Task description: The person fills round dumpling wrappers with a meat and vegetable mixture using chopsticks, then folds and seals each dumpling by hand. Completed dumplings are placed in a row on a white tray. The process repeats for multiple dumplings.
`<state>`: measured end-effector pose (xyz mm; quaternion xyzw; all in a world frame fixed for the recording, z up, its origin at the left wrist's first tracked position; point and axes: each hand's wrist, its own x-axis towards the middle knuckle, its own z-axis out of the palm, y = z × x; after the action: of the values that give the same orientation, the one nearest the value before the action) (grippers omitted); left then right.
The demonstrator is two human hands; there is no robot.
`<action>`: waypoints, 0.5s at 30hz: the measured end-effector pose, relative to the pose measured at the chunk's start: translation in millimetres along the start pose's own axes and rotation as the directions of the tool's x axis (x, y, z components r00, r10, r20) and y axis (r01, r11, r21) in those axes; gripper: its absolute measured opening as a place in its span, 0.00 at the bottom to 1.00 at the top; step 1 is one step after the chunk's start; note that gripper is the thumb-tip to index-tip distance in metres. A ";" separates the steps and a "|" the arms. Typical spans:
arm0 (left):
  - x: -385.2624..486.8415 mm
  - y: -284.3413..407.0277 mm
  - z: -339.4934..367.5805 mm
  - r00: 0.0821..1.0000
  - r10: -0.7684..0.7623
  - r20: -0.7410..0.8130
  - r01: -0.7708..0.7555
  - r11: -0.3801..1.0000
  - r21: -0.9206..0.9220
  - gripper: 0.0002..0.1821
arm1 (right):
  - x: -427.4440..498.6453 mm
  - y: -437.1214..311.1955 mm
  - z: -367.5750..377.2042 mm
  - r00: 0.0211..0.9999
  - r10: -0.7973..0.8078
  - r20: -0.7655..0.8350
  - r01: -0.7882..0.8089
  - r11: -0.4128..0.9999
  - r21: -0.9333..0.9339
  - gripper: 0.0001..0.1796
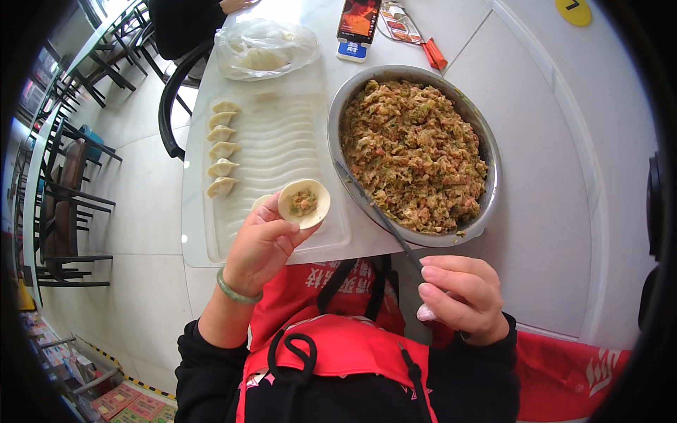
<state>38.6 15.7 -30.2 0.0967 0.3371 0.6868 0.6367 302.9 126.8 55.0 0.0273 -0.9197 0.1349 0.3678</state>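
Note:
On the fingers of my left hand (267, 230) lies a round dumpling wrapper (318, 212) with a small heap of filling (302, 203) at its middle. Part of another pale wrapper (260, 201) shows behind these fingers. My right hand (460, 296) holds the end of a dark, thin stick-like utensil (389, 224), whose far part crosses the rim of a large metal bowl (493, 174). Minced filling (415, 156) is heaped in the bowl. Several folded dumplings (222, 149) form a column along the left side of a ridged, translucent plastic tray (277, 143).
A clear plastic bag (267, 50) with pale dough-like contents stands behind the tray. Beyond the bowl are a phone (359, 20) on a stand and a red wrapper (435, 54). A black chair (168, 113) touches the table's left side, near another person in dark clothes (182, 26).

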 end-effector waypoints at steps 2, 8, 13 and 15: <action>-0.1 -0.5 -1.2 1.000 0.016 0.010 -0.016 1.000 -0.012 0.29 | 0.0 -1.2 -4.3 0.998 0.054 -0.022 -0.055 0.998 -0.035 0.13; -2.6 2.8 -7.3 1.000 0.009 -0.002 -0.009 1.000 -0.027 0.29 | -29.2 8.0 3.7 0.826 0.359 -0.435 -0.248 0.924 0.292 0.16; -2.1 5.4 -6.6 1.000 -0.006 0.023 0.007 0.999 -0.034 0.30 | -51.8 9.5 2.7 0.757 0.495 -0.426 -0.397 0.867 0.301 0.16; -2.0 5.5 -3.8 0.999 -0.025 0.037 0.025 1.000 -0.007 0.29 | -54.7 13.5 -11.8 0.684 0.576 -0.448 -0.462 0.817 0.344 0.17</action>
<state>32.3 12.7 -29.2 0.1025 0.3238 0.6781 0.6518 348.6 140.3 22.8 -0.2368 -0.7305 0.3291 0.5496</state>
